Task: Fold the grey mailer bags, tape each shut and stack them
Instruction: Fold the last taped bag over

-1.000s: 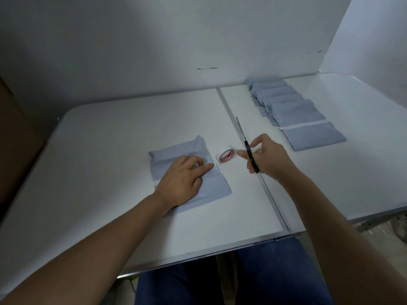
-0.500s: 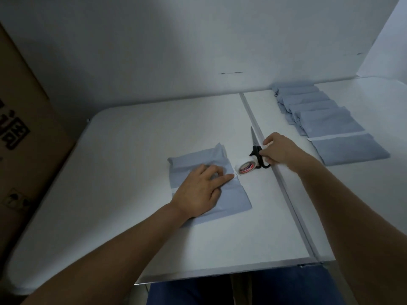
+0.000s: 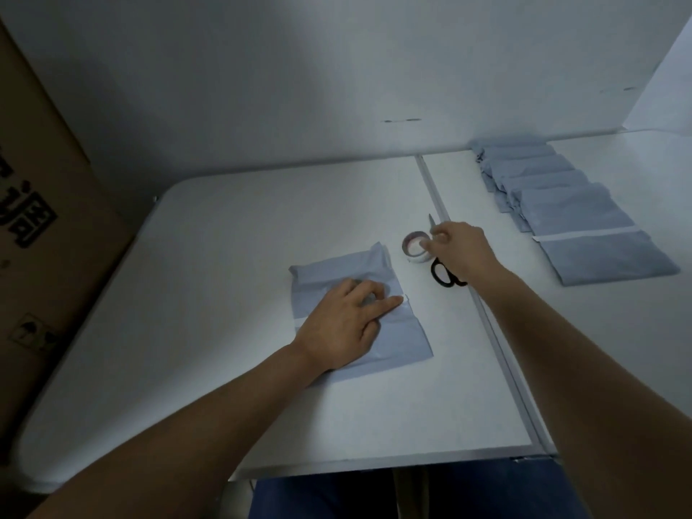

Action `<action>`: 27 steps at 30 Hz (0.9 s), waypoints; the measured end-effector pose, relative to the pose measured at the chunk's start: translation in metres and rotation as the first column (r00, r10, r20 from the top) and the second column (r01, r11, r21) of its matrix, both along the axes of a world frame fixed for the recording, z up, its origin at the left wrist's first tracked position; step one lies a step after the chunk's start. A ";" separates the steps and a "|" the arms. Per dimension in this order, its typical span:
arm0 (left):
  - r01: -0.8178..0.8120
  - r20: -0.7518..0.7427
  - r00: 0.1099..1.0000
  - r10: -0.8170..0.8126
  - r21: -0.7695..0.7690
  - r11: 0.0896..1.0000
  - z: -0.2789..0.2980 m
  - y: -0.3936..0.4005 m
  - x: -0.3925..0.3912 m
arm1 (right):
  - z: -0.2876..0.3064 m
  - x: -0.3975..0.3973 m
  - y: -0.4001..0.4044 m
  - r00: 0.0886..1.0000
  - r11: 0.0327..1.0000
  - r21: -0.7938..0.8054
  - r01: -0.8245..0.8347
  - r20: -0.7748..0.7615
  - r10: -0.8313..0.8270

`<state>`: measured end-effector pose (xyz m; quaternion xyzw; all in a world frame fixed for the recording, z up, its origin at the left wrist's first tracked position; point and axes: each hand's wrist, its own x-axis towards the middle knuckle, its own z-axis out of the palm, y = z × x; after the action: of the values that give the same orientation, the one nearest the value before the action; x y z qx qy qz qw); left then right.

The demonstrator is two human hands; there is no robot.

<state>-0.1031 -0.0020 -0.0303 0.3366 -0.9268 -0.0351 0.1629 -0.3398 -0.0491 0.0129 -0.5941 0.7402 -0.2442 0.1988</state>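
Observation:
A folded grey mailer bag lies on the white table, with a pale strip of tape across its middle. My left hand rests flat on it, index finger stretched along the strip. Just beyond the bag stands a tape roll. My right hand reaches over to it, and its curled fingertips pinch the roll's right rim. Black-handled scissors lie on the table under that hand, their tip pointing away. Several folded bags overlap in a row at the right.
A large brown cardboard box stands against the table's left side. A metal seam joins the two table halves and runs front to back under my right forearm. White walls close off the back and the right.
My right hand has laid the scissors on the table and moved left onto the tape roll. My left hand stays flat on the folded bag.

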 end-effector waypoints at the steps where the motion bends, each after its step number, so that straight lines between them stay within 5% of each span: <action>1: 0.003 0.007 1.000 -0.003 -0.004 1.000 0.000 0.000 0.000 | 0.001 0.001 -0.006 1.000 0.999 -0.033 0.011 -0.024 -0.012; 4: 0.012 0.012 1.000 -0.012 -0.019 1.000 0.000 -0.001 0.000 | 0.003 0.010 0.001 0.998 0.984 -0.176 0.043 -0.029 -0.049; 11: 0.033 0.070 0.997 -0.036 0.051 0.998 0.018 0.004 -0.001 | -0.035 0.079 0.096 0.974 0.893 -0.391 -0.225 -0.087 0.207; 17: -0.132 -0.070 0.987 0.146 0.170 0.977 0.011 0.037 0.021 | -0.047 0.111 0.127 0.911 0.927 -0.144 -0.346 -0.288 0.296; 21: -0.270 0.013 0.960 0.279 0.291 0.918 0.001 0.049 0.026 | -0.050 0.113 0.131 0.870 0.938 -0.018 -0.347 -0.381 0.314; 27: -0.261 0.095 0.965 0.244 0.282 0.923 0.001 0.051 0.033 | -0.054 0.110 0.131 0.875 0.969 0.085 -0.232 -0.418 0.246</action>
<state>-0.0703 0.0490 -0.0291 0.4744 -0.8646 -0.1405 0.0875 -0.2300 0.0814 -0.0411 -0.7166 0.6903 -0.0706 0.0711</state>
